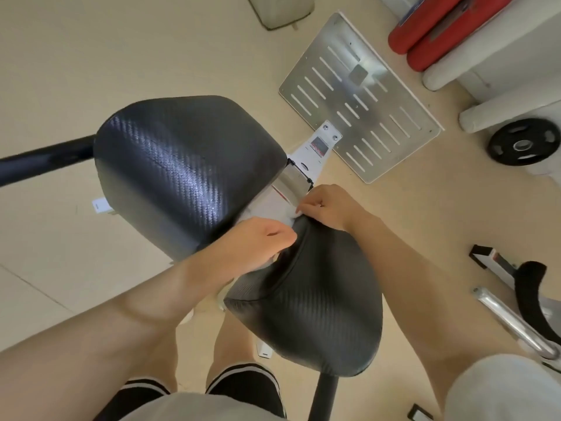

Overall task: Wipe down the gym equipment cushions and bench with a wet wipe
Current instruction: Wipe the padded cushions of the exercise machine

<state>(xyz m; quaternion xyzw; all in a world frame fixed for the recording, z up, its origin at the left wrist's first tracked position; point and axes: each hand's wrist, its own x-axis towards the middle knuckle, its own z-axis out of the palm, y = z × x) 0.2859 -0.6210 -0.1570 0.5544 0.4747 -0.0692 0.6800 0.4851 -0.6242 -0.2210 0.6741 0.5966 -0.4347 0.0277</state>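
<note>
Two black textured cushions sit on a white machine frame: a far cushion [182, 165] at the left and a near cushion [315, 302] below the middle. My left hand [258, 241] rests on the near cushion's top left edge, its fingers curled on a white wet wipe [292, 219] of which only small bits show. My right hand [326, 205] pinches the same wipe at the cushion's narrow top end. Most of the wipe is hidden under both hands.
A slotted metal footplate [361, 101] lies on the beige floor ahead. Red rollers [437, 28] and a black weight plate [523, 145] are at the right. A black handle bar [45, 161] sticks out left. A chrome bar [513, 323] is at lower right.
</note>
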